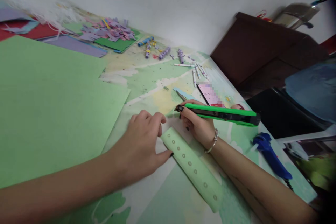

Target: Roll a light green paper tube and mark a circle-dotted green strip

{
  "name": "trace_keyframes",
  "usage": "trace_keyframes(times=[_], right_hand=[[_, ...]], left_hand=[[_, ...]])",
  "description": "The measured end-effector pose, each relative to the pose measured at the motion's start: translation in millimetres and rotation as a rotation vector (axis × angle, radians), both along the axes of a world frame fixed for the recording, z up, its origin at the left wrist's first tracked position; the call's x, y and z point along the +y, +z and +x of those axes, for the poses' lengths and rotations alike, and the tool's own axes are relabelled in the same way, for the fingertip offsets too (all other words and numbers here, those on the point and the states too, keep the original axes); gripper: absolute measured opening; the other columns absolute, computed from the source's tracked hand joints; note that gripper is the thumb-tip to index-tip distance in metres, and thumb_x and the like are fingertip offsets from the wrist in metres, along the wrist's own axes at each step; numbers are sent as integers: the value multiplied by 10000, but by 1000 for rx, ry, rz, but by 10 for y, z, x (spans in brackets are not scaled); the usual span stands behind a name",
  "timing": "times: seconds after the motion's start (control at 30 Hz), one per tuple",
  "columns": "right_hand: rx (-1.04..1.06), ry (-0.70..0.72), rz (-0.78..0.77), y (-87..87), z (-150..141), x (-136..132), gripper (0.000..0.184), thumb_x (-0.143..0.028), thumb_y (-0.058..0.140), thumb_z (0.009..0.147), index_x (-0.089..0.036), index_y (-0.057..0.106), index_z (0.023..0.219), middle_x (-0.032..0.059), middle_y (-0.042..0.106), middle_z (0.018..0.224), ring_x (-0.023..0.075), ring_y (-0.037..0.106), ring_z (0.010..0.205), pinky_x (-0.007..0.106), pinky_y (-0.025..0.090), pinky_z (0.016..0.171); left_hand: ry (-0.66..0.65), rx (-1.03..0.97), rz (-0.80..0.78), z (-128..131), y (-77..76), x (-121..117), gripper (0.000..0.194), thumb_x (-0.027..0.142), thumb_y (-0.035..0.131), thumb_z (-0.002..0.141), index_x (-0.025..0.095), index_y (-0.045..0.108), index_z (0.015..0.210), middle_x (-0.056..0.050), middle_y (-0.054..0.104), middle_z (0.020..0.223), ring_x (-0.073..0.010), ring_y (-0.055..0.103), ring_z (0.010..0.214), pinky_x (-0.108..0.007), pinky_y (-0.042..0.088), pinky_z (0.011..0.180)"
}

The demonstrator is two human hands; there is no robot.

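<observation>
A folded strip of light green paper [193,168] with a row of small drawn circles lies slantwise in front of me. My left hand [145,140] is at its far left end, fingers curled and thumb against the left edge, holding it. My right hand [196,122] is closed around a bright green utility knife [223,112] with a black inlay. The knife's front end is between my fingertips, above the far end of the strip. Whether any blade is out I cannot tell.
Large light green sheets [52,105] spread on the left. Paper scraps [112,29], rolled paper pieces [165,53] and markers [202,71] lie toward the wall. Scissors [180,94] and a phone [210,94] lie beyond my right hand. A blue glue gun [273,157] sits near the right edge.
</observation>
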State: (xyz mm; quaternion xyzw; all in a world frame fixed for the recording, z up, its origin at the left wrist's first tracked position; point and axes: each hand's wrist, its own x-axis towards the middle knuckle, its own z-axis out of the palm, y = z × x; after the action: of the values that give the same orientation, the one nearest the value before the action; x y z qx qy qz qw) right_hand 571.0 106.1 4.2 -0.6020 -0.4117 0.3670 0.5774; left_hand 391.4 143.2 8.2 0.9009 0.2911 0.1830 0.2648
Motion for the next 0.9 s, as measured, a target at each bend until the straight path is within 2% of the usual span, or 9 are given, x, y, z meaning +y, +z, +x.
trace_keyframes(times=[0.13,0.23,0.33,0.4,0.5,0.6,0.73,0.83,0.9], right_hand=[[98,-18,58,26,24,-20,145,-304,663,713,-183,612,772,-56,486,508,45,349,384,180,275,350],[157,-38,97,42,33,-33,118,-270,652,711,-172,598,750,-57,479,505,42,337,385,181,274,357],[189,-73,113,55,42,-55,124,-259,655,700,-167,586,743,-58,482,502,41,339,383,180,272,360],[200,-98,127,60,54,-77,132,-259,658,691,-163,581,737,-56,485,503,41,341,384,181,273,361],[219,-110,160,64,75,-108,120,-242,654,684,-158,579,723,-53,486,512,42,340,392,185,277,367],[212,-101,179,64,94,-125,104,-233,644,690,-155,576,708,-48,488,530,47,356,416,189,275,382],[117,-150,193,71,115,-143,97,-239,632,688,-161,576,696,-50,475,526,58,373,432,201,284,400],[-76,-135,237,126,108,-200,59,-219,612,699,-168,607,728,-57,461,500,69,380,430,211,301,410],[-250,-90,268,220,73,-286,92,-211,591,729,-180,642,800,-44,503,526,83,417,447,228,346,439]], left_hand=[[-33,43,-114,19,85,23,268,396,506,760,188,536,927,-25,559,784,-219,474,821,-383,373,761],[-23,132,-185,99,182,99,271,410,439,796,182,578,847,-33,586,780,-212,501,797,-364,373,739],[-45,209,-217,231,257,182,274,432,523,724,176,594,791,-47,607,804,-216,524,783,-322,378,669],[-98,265,-229,322,285,212,222,381,590,657,173,591,736,-45,613,766,-208,534,744,-293,370,614],[-162,315,-324,424,309,201,86,234,587,616,173,577,676,-30,612,688,-180,541,671,-260,358,557],[-156,298,-310,475,330,143,130,255,577,629,170,574,727,-46,620,736,-193,555,696,-266,371,564],[-195,305,-182,516,358,66,448,404,664,583,170,536,944,-64,601,925,-226,553,811,-276,392,595],[-262,392,-203,548,369,37,423,339,682,594,166,551,957,-48,603,889,-208,555,779,-257,380,570],[-312,401,-191,553,361,18,402,360,693,599,166,580,931,-46,601,857,-207,552,766,-257,379,579]])
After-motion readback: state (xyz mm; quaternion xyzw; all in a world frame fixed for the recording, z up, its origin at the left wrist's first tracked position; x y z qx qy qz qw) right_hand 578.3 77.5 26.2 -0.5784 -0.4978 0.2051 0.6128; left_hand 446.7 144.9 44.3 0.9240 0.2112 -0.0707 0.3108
